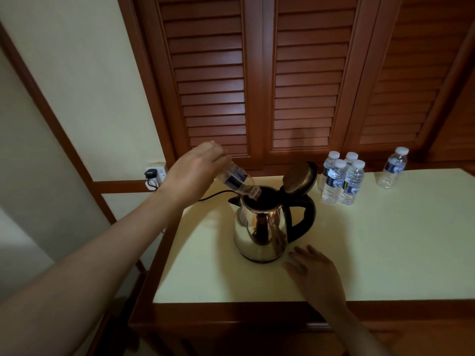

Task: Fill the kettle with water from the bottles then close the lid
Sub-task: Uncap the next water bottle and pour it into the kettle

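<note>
Head view: left grip [198,170] curls round a tilted bottle [236,179], its neck inside the open kettle [261,227] toward the bench's [385,253] left edge. Right grip [317,274] rests flat and empty beside the kettle's base. If the neck slips off the rim, water could spill toward the cord [216,194].

A tipped bottle [235,179], a cluster of four bottles [334,182] far right and a lone bottle [393,168] farther right are making six; one kettle [262,227] is standing.
</note>
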